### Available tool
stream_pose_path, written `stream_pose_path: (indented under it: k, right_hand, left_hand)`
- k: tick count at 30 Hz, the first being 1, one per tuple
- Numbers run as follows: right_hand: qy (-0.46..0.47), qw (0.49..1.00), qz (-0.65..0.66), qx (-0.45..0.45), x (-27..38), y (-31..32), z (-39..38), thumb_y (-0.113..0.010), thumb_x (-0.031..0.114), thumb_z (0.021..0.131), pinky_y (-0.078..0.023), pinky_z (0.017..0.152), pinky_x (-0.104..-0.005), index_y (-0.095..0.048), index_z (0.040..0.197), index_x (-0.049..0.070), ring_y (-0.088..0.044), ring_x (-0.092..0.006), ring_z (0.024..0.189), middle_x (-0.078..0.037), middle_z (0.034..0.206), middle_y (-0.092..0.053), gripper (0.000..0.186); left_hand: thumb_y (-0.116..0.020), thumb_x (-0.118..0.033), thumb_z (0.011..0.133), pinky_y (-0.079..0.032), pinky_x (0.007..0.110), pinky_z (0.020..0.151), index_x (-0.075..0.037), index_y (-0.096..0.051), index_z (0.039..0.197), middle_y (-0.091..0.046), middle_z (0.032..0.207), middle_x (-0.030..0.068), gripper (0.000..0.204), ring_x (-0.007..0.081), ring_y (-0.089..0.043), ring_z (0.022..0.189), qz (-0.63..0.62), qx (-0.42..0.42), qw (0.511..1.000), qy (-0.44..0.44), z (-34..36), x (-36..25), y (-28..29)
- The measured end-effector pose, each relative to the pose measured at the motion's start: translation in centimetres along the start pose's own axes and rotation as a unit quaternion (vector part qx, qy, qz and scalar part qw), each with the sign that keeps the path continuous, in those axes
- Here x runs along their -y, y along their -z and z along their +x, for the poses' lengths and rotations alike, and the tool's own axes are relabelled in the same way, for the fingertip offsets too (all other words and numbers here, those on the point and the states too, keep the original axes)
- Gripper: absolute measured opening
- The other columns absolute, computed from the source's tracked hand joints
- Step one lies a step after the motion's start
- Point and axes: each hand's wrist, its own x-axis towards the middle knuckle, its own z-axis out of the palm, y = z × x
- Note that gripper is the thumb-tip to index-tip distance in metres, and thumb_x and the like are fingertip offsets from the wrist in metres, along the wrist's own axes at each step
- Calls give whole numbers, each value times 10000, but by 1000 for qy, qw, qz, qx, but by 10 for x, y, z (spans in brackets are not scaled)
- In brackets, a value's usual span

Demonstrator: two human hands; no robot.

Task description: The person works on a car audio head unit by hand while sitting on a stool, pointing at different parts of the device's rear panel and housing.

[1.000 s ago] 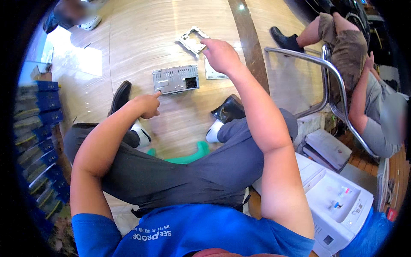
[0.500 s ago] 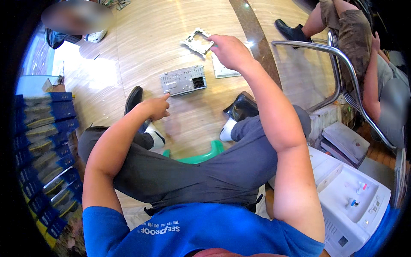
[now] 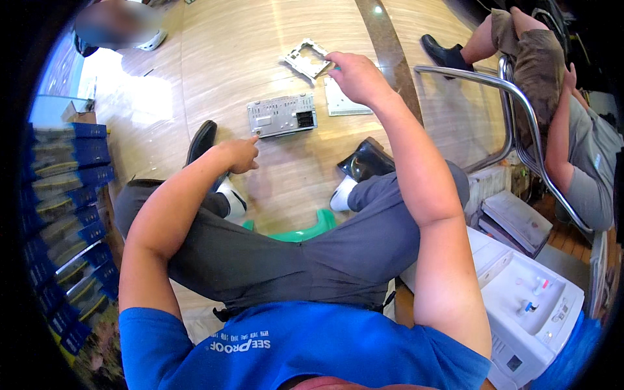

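Observation:
On the floor before me lies a silver metal box [image 3: 273, 112] like a car stereo unit, with a black socket block at its near right corner. My left hand [image 3: 242, 156] is at its near left corner, fingers partly stretched and apart, holding nothing; whether a fingertip touches the box I cannot tell. Farther off, my right hand [image 3: 359, 77] pinches the right side of a pale rectangular frame [image 3: 298, 66] with an open middle. Below that hand a flat white slotted plate [image 3: 343, 103] lies on the floor, right of the box.
A green plastic stool [image 3: 302, 234] shows between my legs. To the left are stacked blue boxes [image 3: 68, 175]. A white water dispenser [image 3: 533, 305] stands at the right, with a chrome-framed chair [image 3: 478, 73] and a seated person beyond. Another person is at the far left.
The view has shifted slightly. My right hand keeps its grip on the frame, and my left hand stays by the box's corner.

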Motion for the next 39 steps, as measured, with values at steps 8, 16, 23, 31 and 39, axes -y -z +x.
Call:
stream_pose_path:
  k: [8,16,23,31,39]
  right_hand:
    - [25,999,-12,17,0,-4,2,-571,132,913,-484,961,-436,-618,1246,53,-619,-362,1101,-198,1148,-671,346]
    - [26,993,93,63,8,4,3,-571,125,877,-520,902,-411,-650,1227,91,-661,-340,1020,-191,1107,-692,360]
    - [85,948,286,109,25,5,3,-658,100,907,-521,739,-275,-647,1252,87,-628,-120,820,-66,929,-690,346]
    - [80,941,305,119,26,12,4,-681,121,901,-520,778,-271,-701,1156,57,-638,-115,856,-65,957,-714,264]
    - [77,953,224,192,32,-2,0,-666,150,908,-524,806,-302,-680,1154,30,-654,-139,849,-83,922,-721,274]
  left_hand:
    - [-586,-404,956,-446,471,1030,-66,-591,1304,-362,1534,179,486,385,-516,1269,7,14,1000,18,-4,-6,0]
    - [-612,-324,946,-469,468,995,-71,-505,1375,-504,1407,209,510,386,-558,1210,-49,-125,990,39,-16,-14,32]
    - [-594,-234,958,-530,421,826,-53,-518,1333,-678,1070,207,423,354,-671,965,-269,-435,856,-73,-34,-45,86]
    - [-561,-249,962,-498,460,766,-31,-659,1003,-673,897,213,242,395,-646,869,-225,-468,851,-85,-37,-40,110]
    - [-530,-265,972,-494,504,794,-42,-651,979,-681,926,207,253,413,-639,902,-161,-438,883,-53,-45,-48,109]
